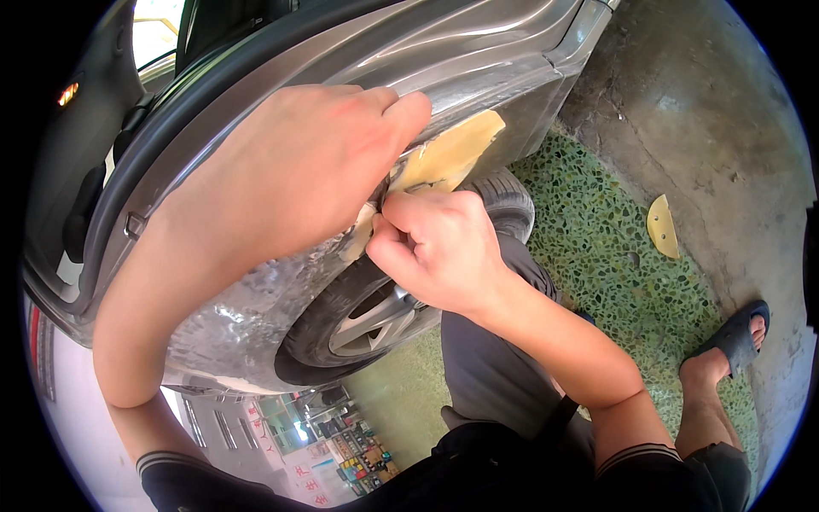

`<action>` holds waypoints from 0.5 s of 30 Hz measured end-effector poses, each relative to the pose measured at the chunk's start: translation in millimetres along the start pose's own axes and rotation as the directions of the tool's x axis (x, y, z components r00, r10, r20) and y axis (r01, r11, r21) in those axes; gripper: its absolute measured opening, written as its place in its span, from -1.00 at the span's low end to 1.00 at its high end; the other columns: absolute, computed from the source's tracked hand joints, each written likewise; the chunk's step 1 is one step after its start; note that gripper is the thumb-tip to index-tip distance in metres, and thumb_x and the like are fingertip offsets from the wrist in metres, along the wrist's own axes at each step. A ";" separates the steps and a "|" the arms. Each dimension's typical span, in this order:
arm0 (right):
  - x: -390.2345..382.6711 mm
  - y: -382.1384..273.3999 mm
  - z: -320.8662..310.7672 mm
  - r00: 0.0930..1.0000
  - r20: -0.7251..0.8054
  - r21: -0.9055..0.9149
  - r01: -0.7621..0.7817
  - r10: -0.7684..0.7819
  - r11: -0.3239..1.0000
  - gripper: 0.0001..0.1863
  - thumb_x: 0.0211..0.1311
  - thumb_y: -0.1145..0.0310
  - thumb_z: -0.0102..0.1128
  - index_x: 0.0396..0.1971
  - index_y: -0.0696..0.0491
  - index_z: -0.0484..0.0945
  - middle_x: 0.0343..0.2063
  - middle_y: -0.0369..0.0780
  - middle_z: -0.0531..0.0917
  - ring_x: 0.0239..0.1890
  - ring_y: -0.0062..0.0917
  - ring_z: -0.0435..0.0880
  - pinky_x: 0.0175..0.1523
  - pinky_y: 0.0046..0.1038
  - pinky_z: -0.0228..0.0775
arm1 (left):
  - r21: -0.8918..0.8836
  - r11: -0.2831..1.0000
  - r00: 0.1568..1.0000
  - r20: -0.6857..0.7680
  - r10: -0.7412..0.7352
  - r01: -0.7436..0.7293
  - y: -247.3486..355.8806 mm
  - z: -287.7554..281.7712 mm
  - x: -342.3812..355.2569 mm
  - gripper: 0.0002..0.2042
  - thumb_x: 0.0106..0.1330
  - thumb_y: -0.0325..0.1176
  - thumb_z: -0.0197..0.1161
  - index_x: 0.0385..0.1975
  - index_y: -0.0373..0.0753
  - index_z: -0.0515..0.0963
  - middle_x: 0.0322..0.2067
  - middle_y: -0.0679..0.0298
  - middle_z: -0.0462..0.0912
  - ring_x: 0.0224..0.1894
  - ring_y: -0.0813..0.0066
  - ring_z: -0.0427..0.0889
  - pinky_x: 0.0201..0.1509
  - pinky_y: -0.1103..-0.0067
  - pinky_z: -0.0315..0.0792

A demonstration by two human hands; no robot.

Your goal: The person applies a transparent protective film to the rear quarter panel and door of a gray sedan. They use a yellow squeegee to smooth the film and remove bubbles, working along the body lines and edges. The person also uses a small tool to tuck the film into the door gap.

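My left hand (337, 149) reaches over the silver car's body panel (247, 311), its back toward me. Its fingers curl down out of sight, so what they hold is hidden. Just below, my right hand (444, 247) is closed, thumb and bent forefinger pressed together at the panel above the wheel. Whatever is in that pinch is too small or hidden to name. A yellow sheet-like patch (456, 152) lies against the panel beside both hands. Between the hands the surface shows dark gaps and rough edges. The bodywork lower down is scuffed, dull and bare-looking.
Under the panel sits a car wheel (367, 320); another tyre (505, 205) shows behind my right hand. A perforated yellow half-disc (663, 226) lies on the floor. My sandalled foot (738, 337) is at the right. Shelves (363, 452) with many small items stand in the background.
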State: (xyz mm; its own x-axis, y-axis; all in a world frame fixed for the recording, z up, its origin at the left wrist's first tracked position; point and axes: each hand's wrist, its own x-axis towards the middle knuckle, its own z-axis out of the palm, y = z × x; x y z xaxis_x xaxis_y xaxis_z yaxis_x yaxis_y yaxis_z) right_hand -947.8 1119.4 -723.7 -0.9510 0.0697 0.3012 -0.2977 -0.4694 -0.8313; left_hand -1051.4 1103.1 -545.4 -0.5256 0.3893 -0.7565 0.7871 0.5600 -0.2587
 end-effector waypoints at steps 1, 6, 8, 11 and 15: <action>-1.4 1.5 1.5 1.000 -0.006 -0.012 0.019 -0.019 1.000 -0.77 0.07 0.37 0.38 -0.60 0.13 0.51 -0.64 -0.09 0.61 -0.55 -0.11 0.66 -0.41 -0.15 0.53 | -0.004 1.000 1.000 0.001 0.002 -0.002 -0.4 0.2 0.6 -0.84 0.19 -0.57 0.15 -0.26 -0.32 0.38 -0.38 0.01 0.56 -0.24 -0.16 0.59 -0.23 0.15 0.41; -3.8 4.6 9.6 0.984 -0.100 -0.114 0.138 -0.150 0.984 -0.80 -0.07 0.52 0.37 -0.64 0.07 0.46 -0.71 -0.21 0.50 -0.67 -0.29 0.57 -0.54 -0.29 0.40 | -0.017 1.000 1.000 0.018 -0.016 0.016 -0.9 1.2 0.8 -0.84 0.19 -0.57 0.16 -0.27 -0.32 0.37 -0.38 0.00 0.56 -0.24 -0.17 0.59 -0.23 0.13 0.41; -3.2 6.5 10.3 0.974 -0.110 -0.127 0.186 -0.200 0.974 -0.80 -0.09 0.53 0.37 -0.63 0.06 0.47 -0.71 -0.22 0.49 -0.67 -0.31 0.57 -0.55 -0.30 0.39 | -0.036 0.999 0.999 0.028 -0.019 0.020 -1.0 -0.1 0.7 -0.83 0.19 -0.56 0.18 -0.26 -0.32 0.37 -0.38 0.00 0.56 -0.23 -0.17 0.59 -0.22 0.14 0.41; -3.4 10.3 10.3 0.960 -0.126 -0.131 0.234 -0.250 0.964 -0.79 -0.08 0.55 0.40 -0.62 0.06 0.48 -0.69 -0.25 0.49 -0.68 -0.33 0.55 -0.55 -0.33 0.39 | -0.089 0.996 0.998 0.053 -0.013 0.018 -4.5 -5.9 0.0 -0.78 0.18 -0.55 0.23 -0.20 -0.30 0.41 -0.36 0.03 0.57 -0.23 -0.15 0.60 -0.22 0.18 0.44; -17.2 10.3 17.6 0.980 -0.176 -0.020 0.095 -0.097 0.995 -0.73 0.08 0.42 0.51 -0.52 0.06 0.49 -0.60 -0.26 0.55 -0.64 -0.36 0.59 -0.52 -0.33 0.44 | -0.133 0.989 0.992 0.099 0.074 -0.060 -6.6 -24.6 -0.9 -0.74 0.15 -0.52 0.31 -0.13 -0.23 0.55 -0.31 0.16 0.58 -0.24 0.00 0.61 -0.21 0.27 0.48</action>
State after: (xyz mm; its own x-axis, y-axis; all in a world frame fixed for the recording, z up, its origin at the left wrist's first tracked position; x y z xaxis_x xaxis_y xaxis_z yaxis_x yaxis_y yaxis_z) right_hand -933.0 1097.9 -729.3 -0.9175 0.2688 0.2931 -0.3880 -0.4428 -0.8083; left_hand -1064.1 1117.0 -528.2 -0.4317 0.3551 -0.8292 0.7674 0.6278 -0.1306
